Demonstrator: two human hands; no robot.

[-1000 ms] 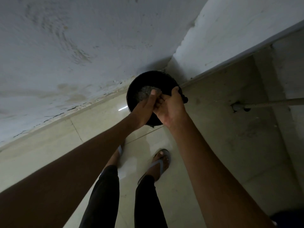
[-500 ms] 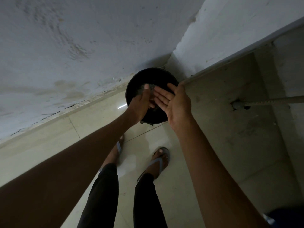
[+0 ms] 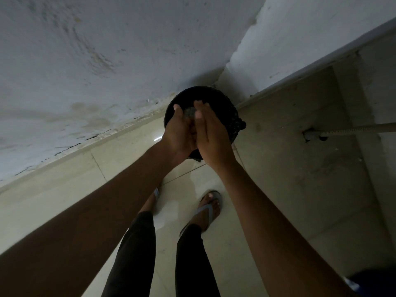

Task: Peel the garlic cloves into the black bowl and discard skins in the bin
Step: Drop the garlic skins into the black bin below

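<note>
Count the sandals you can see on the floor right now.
2: the right sandal sits in full view below the bin; the left sandal only peeks out beside the left forearm, mostly hidden.

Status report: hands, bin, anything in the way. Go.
Left hand and right hand open, palms together over the black bin. Skins not discernible. Nothing blocks the bin mouth.

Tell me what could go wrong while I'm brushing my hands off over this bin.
1. The hands, left hand and right hand, cover part of the bin, so skins could drift past its rim onto the floor.
2. The corner is dim, so missed scraps would be hard to spot.
3. Bits landing by the sandal might get tracked around.
</note>
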